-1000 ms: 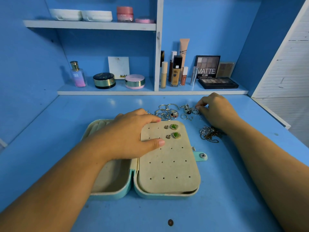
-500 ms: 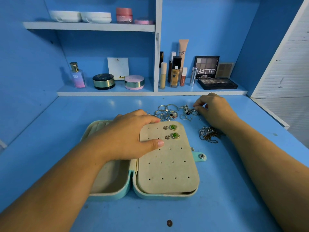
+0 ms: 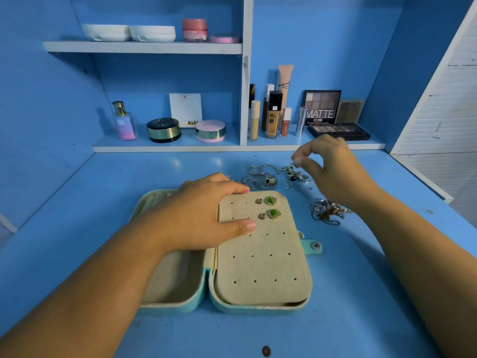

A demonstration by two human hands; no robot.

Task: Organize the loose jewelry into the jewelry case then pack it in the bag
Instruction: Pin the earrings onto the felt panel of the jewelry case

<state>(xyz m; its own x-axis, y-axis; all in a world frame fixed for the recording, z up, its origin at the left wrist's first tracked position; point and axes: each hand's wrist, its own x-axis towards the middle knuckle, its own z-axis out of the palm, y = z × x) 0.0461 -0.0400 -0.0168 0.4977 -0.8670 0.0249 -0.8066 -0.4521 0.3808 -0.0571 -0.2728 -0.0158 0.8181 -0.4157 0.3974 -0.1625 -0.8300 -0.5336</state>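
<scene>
A mint jewelry case (image 3: 258,309) lies open on the blue desk. Its right half carries a beige perforated earring panel (image 3: 265,267) with two green earrings (image 3: 271,200) and two small studs (image 3: 259,201) near the top. My left hand (image 3: 196,215) rests flat across the case's hinge, fingers and thumb on the panel's left edge. Loose rings and hoops (image 3: 265,178) lie behind the case. A tangle of chains (image 3: 326,212) sits to its right. My right hand (image 3: 333,169) hovers above the rings, thumb and forefinger pinching a tiny piece too small to identify.
The desk's back shelf holds a perfume bottle (image 3: 123,121), compacts (image 3: 164,129), foundation bottles (image 3: 273,115) and eyeshadow palettes (image 3: 338,131). Jars sit on the upper shelf (image 3: 142,47). A small dark disc (image 3: 266,351) lies near the front edge. No bag is in view.
My right hand has lifted off the ring pile and now hovers above it with thumb and forefinger pinched together. My left hand has stayed on the case.
</scene>
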